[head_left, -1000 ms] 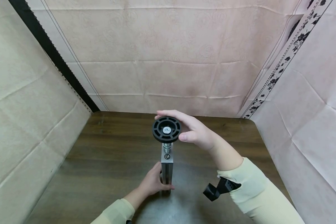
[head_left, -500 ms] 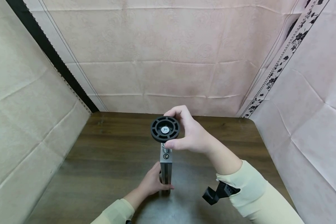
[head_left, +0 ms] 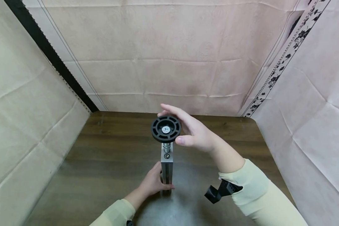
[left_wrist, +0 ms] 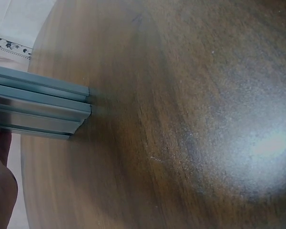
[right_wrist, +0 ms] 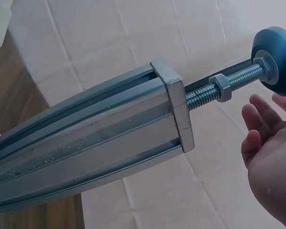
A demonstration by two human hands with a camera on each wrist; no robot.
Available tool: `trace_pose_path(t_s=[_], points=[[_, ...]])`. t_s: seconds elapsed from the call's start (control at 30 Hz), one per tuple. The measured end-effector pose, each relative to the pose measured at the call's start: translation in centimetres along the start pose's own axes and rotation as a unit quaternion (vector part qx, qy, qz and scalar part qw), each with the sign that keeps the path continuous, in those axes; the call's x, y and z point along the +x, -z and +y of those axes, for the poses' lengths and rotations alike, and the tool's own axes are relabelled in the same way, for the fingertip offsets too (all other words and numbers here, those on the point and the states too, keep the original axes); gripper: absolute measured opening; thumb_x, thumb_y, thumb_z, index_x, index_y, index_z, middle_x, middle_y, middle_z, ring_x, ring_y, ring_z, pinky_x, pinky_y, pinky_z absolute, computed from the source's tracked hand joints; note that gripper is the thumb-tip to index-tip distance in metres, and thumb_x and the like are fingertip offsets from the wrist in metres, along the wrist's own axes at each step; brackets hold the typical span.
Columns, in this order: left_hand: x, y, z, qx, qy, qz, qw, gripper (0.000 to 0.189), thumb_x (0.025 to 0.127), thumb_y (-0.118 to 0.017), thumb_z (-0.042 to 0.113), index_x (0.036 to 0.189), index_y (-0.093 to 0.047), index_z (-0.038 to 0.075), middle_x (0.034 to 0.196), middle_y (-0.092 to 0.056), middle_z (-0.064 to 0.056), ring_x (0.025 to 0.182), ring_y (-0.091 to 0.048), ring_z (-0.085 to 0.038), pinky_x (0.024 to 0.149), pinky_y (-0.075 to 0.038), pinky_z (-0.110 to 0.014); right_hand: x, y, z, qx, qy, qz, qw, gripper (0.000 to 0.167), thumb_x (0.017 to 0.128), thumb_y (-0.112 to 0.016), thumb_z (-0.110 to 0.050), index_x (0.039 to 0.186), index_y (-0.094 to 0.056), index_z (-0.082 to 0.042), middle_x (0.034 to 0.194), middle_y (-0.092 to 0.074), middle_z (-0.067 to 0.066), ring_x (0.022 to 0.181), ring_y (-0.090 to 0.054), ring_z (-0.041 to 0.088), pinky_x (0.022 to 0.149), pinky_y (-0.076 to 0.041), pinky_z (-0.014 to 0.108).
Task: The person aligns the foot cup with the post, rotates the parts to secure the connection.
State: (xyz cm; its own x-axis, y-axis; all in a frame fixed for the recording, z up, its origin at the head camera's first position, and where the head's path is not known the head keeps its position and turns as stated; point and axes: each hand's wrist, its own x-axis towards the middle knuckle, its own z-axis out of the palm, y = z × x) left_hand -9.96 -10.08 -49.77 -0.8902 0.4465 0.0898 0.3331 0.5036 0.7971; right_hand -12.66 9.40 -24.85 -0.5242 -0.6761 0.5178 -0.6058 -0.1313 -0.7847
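An aluminium profile stands upright on the table, its lower end meeting the wood in the left wrist view. My left hand grips it low down, the thumb across the near side. From the metal end plate on top sticks a threaded rod carrying a hex nut. A round black levelling foot caps this rod. Around the foot's right side my right hand is spread, fingers behind and thumb by the near right rim; whether any fingertip touches it I cannot tell.
The brown wooden table has rounded far corners. Pale cloth hangs behind it and along both sides. A black wrist camera juts from the right sleeve over the table.
Half a second ago my right fingers and thumb closed in on the foot's rim; now they have spread apart again, the thumb back to the right. My left hand stays on the profile.
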Motion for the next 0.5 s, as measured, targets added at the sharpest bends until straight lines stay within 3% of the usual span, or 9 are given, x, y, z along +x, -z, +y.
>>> trace_pose_path(t_s=[0.17,0.33,0.5], points=[[0.02,0.18,-0.02,0.008,-0.002,-0.002,1.0000,0.077,0.059,-0.086,0.045,0.121,-0.049,0.020,0.115,-0.050,0.003,0.106,-0.053,-0.018,0.088,-0.046,-0.042,0.01,-0.16,0.00,0.027,0.002,0.000,0.9996,0.081,0.086,-0.063,-0.046,0.134,-0.031,0.011,0.128,-0.042,0.025,0.113,-0.049,0.023,0.094,-0.042,0.036],[0.07,0.32,-0.02,0.007,0.000,-0.004,1.0000,0.079,0.059,-0.086,0.046,0.123,-0.048,0.020,0.115,-0.050,0.003,0.105,-0.053,-0.016,0.088,-0.046,-0.041,-0.04,-0.40,-0.02,0.031,-0.009,0.033,0.9989,0.063,0.082,-0.071,-0.021,0.124,-0.033,0.006,0.129,-0.043,0.021,0.109,-0.050,0.024,0.088,-0.046,0.035],[0.03,0.28,-0.11,0.004,0.006,-0.005,1.0000,0.081,0.059,-0.086,0.047,0.125,-0.047,0.020,0.117,-0.050,0.003,0.106,-0.053,-0.016,0.090,-0.045,-0.040,0.02,-0.87,-0.01,0.003,-0.038,0.064,0.9972,0.063,0.077,-0.077,-0.023,0.117,-0.035,0.001,0.123,-0.045,0.014,0.107,-0.049,0.024,0.089,-0.042,0.032]])
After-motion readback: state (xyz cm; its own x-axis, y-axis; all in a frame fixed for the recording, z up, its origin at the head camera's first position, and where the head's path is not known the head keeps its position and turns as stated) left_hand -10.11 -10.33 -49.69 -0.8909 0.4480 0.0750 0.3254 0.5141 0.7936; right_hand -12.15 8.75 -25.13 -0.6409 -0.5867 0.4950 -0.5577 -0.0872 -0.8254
